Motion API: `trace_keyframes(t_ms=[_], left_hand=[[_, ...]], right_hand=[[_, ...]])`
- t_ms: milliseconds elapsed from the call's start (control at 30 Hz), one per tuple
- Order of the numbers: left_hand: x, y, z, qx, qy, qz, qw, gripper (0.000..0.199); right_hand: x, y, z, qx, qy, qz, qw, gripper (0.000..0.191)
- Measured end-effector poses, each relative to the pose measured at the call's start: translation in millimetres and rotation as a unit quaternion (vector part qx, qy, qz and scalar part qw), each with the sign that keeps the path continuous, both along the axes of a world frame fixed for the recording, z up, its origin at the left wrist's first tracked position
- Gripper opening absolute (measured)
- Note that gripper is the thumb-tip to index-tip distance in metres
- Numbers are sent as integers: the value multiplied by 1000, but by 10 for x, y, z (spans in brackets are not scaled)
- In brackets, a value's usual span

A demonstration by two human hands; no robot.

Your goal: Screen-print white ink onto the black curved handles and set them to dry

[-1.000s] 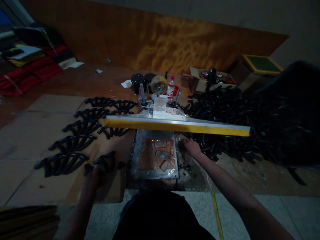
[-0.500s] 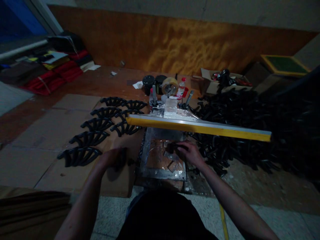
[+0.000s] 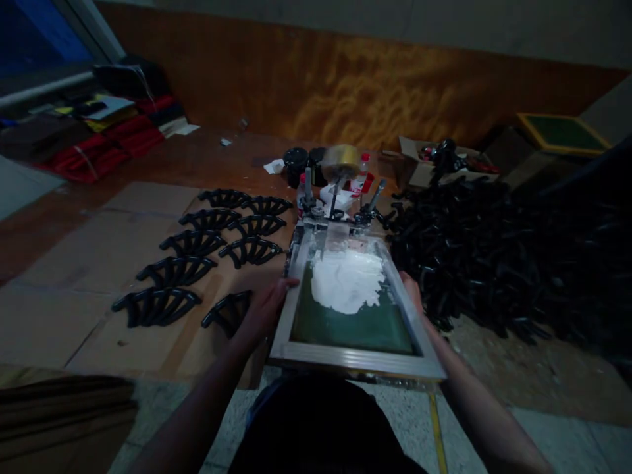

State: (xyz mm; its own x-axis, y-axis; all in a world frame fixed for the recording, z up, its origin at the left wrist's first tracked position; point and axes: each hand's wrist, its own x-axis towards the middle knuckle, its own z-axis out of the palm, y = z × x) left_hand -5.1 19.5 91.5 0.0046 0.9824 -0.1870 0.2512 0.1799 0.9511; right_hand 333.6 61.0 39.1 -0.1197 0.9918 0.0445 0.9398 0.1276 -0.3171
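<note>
A metal-framed printing screen (image 3: 355, 359) with green mesh (image 3: 345, 329) lies in front of me, and a thick white patch of ink (image 3: 345, 280) covers its upper part. My left hand (image 3: 269, 303) is at the screen's left edge, with a finger stretched out toward the frame and apparently nothing in it; its other fingers are partly hidden. At the opposite edge is my right hand (image 3: 413, 289), largely covered by the frame, so its fingers cannot be made out. Beside my left forearm rests a black curved, ribbed piece (image 3: 230, 313) on the cardboard.
More such black pieces (image 3: 178, 271) lie in two columns on the cardboard (image 3: 99, 263). To the right is a big heap of black parts (image 3: 469, 250). Clamps (image 3: 368, 207), a tape roll (image 3: 340, 161), dark jars (image 3: 295, 161) and an open carton (image 3: 417, 171) stand behind.
The raised screen has swung down over the base. My left hand has let go of a black piece on the cardboard and moved right to the frame. My right hand has shifted right.
</note>
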Motion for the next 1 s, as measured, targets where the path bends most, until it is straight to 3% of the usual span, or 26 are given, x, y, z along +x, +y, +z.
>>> trace_keyframes(t_ms=[67, 167, 233, 333, 467, 600, 700, 767, 900, 1000], left_hand=[[6, -122, -284, -55, 10, -11, 998, 60], [62, -158, -674, -79, 11, -13, 997, 73], [82, -121, -866, -72, 11, -16, 997, 72], [66, -71, -1020, -70, 19, -33, 997, 68], [40, -79, -1054, -62, 41, -40, 996, 61], [49, -96, -1039, -71, 35, -31, 996, 61], [57, -91, -1018, -80, 13, -22, 996, 61], [61, -91, -1006, -83, 8, -14, 996, 63], [67, -108, -1002, -83, 5, -9, 996, 66], [64, -113, -965, -87, -1, -16, 996, 68]], right_hand=[[31, 164, 143, 55, 6, -63, 996, 42], [-352, 412, 354, 137, -3, -6, 991, 49], [-724, 510, 438, 103, -44, 80, 990, 49], [-1095, 449, 416, -29, -108, 143, 983, 26], [-1043, 81, 292, -72, -123, 253, 957, 23], [-846, -68, 353, -70, -65, 395, 913, 20], [-854, -20, 379, -61, -57, 357, 930, 16], [-881, -53, 303, -29, -72, 317, 945, 18], [-837, -273, 95, -8, -79, 359, 930, 26], [-847, -241, 147, -33, -42, 344, 938, 24]])
